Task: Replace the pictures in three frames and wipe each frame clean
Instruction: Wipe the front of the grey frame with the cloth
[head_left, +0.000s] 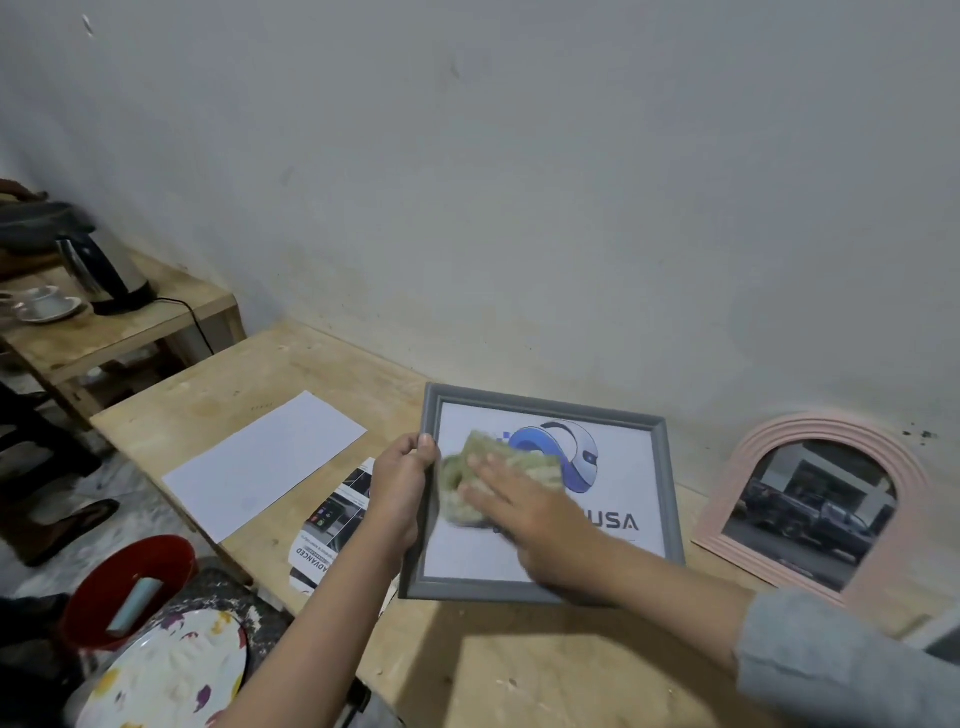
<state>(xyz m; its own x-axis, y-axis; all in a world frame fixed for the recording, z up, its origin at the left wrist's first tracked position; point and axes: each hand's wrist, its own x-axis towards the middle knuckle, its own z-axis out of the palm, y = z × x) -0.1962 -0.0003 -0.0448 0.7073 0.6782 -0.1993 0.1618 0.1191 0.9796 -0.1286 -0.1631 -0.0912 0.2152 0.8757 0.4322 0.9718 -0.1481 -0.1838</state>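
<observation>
Wooden table (322, 374) beneath; left hand (397, 480) grips grey frame (667, 467); flat-fingered right hand (524, 506) presses cloth (491, 452); hard pressure might tilt it loose.

Right arm has a grey-blue sleeve (852, 670) pushed up to about mid-forearm, looks like soft plain fabric. Left forearm (306, 623) is bare, both hands bare too.

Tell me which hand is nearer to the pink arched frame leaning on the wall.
Right. The right hand presses a cloth flat on the grey frame, on the side toward the pink arched frame. The left hand grips the grey frame's far left edge.
</observation>
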